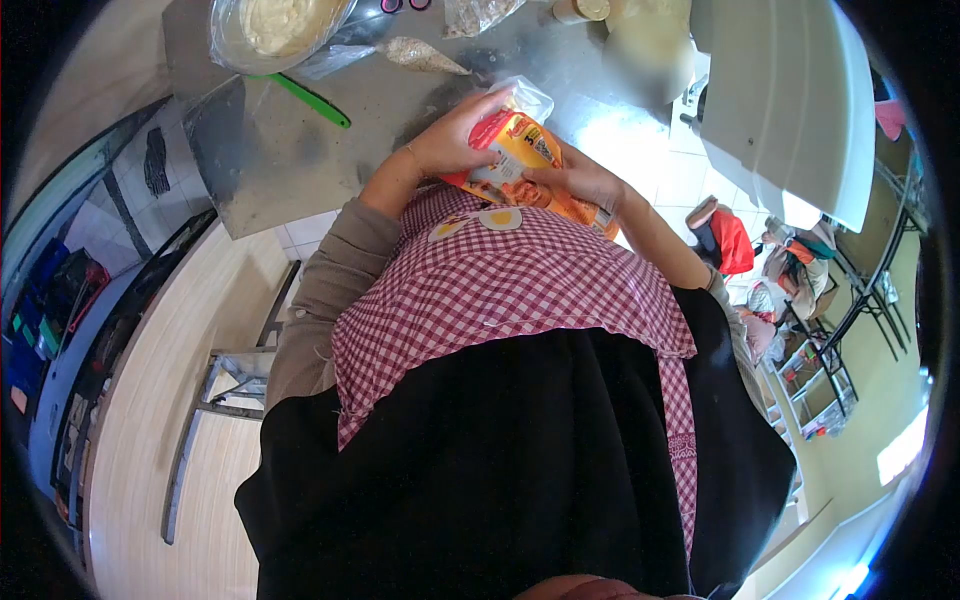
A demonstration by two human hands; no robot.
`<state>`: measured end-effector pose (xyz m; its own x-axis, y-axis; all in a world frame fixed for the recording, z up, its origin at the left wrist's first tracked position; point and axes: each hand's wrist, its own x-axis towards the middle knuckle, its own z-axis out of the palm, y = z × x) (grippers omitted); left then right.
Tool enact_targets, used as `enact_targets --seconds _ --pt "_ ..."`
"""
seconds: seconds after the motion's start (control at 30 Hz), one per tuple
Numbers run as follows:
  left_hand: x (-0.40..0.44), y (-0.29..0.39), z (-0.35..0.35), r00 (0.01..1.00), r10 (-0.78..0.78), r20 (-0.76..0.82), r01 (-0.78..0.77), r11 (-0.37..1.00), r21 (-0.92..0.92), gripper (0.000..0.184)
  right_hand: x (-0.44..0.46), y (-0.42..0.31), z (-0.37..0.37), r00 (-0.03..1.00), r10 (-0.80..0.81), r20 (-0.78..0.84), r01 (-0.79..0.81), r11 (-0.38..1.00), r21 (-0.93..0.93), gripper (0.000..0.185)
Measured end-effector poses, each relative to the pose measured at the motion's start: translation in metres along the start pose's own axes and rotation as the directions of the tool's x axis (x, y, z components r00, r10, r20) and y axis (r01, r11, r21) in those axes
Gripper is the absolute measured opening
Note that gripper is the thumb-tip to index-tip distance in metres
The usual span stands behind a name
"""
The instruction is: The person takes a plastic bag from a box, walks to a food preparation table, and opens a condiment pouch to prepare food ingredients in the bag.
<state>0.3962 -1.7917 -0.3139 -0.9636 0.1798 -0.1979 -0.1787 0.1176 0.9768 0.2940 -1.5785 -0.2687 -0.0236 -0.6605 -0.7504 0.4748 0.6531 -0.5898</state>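
Note:
A printed food packet (530,145) in yellow, orange and red is held tilted between both hands, just above the checked apron (520,265). My left hand (455,138) grips its left side, with the thumb lying across the front. On the right side, my right hand (582,182) has its thumb pressed on the front and its other fingers hidden behind. Clear plastic (532,100) sticks up at the packet's top; whether it belongs to the packet I cannot tell. The metal table (290,170) lies beyond the hands.
A plastic-covered bowl (222,40) of pale creamy mixture stands at the far left, near a green handle (312,100). Behind the hands lies a clear cone-shaped bag (420,55) of grainy bits. A white panel (790,110) rises at right; a person in red (733,240) is beyond.

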Motion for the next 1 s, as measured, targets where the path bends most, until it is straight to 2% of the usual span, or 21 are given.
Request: enact_targets --seconds 0.1,0.2,0.27,0.37,0.5,0.83,0.93,1.0 --pt "0.001 0.005 -0.005 0.998 -0.053 0.038 0.054 0.998 -0.022 0.093 -0.003 -0.007 0.000 0.999 -0.051 0.017 0.051 0.999 0.003 0.068" --pt "0.002 0.003 -0.004 0.999 -0.024 0.024 0.023 0.999 0.028 0.090 -0.004 -0.015 0.000 0.999 -0.031 0.039 0.032 0.999 -0.031 0.069" --pt "0.002 0.001 -0.003 1.000 -0.029 -0.002 0.029 0.999 0.023 0.086 -0.003 -0.017 0.000 0.997 -0.051 0.054 0.060 0.983 -0.173 0.069" --pt "0.001 -0.002 -0.001 0.999 -0.016 -0.049 0.017 1.000 0.012 0.079 -0.002 -0.016 0.004 0.998 -0.067 0.011 0.068 0.976 -0.209 0.068" --pt "-0.003 -0.002 0.002 0.996 -0.005 -0.092 0.004 1.000 -0.013 0.071 -0.006 -0.019 0.008 0.999 -0.052 0.015 0.054 0.988 -0.145 0.068" --pt "-0.002 -0.008 0.008 0.989 0.017 -0.146 -0.022 0.999 -0.032 0.072 -0.002 -0.005 0.008 0.998 -0.069 0.010 0.069 0.991 -0.113 0.066" --pt "-0.003 -0.004 0.007 0.987 0.013 -0.162 -0.010 1.000 0.017 0.073 -0.006 -0.006 0.009 0.996 -0.095 -0.004 0.094 0.991 -0.099 0.066" --pt "-0.006 -0.004 0.004 0.979 -0.075 -0.189 0.070 0.997 -0.034 0.074 -0.007 -0.006 0.010 0.994 -0.105 -0.016 0.103 0.990 -0.101 0.066"
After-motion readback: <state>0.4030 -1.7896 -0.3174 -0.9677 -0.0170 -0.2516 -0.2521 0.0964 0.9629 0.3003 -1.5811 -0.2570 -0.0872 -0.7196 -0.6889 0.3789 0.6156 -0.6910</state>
